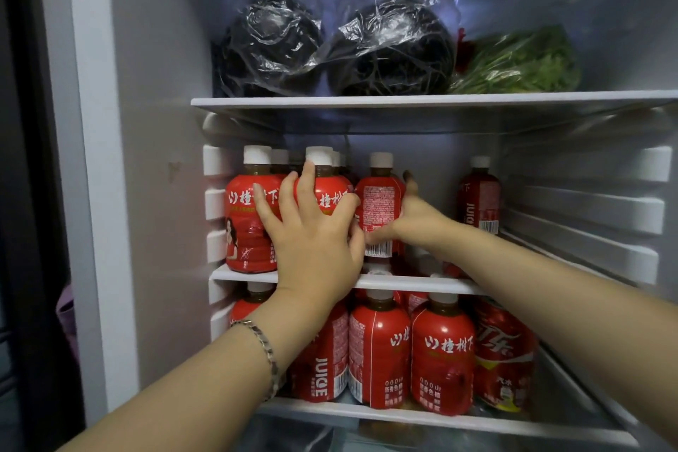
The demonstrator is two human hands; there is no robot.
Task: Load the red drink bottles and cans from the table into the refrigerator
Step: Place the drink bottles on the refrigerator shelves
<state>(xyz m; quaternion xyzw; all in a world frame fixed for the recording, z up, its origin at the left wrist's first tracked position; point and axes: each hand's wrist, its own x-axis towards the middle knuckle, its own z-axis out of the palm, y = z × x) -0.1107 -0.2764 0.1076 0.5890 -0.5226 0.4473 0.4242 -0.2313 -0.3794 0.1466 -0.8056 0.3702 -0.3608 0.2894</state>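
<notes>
left hand [312, 231] flat, fingers spread across two white-capped red plastic juice bottles [249, 231], centre-left of frame, on middle white fridge shelf [403, 283]. right hand [414, 220] fingers clamped round neighbouring red bottle [379, 194], frame centre.

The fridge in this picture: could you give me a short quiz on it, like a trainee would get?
1. True or false: the left hand has a bracelet at its wrist.
2. What lies on the top shelf? A) cans B) bagged items C) eggs
3. Fill in: the right hand grips a white-capped bottle standing on the ___ shelf.
Key: 1 true; 2 B; 3 middle.
</notes>
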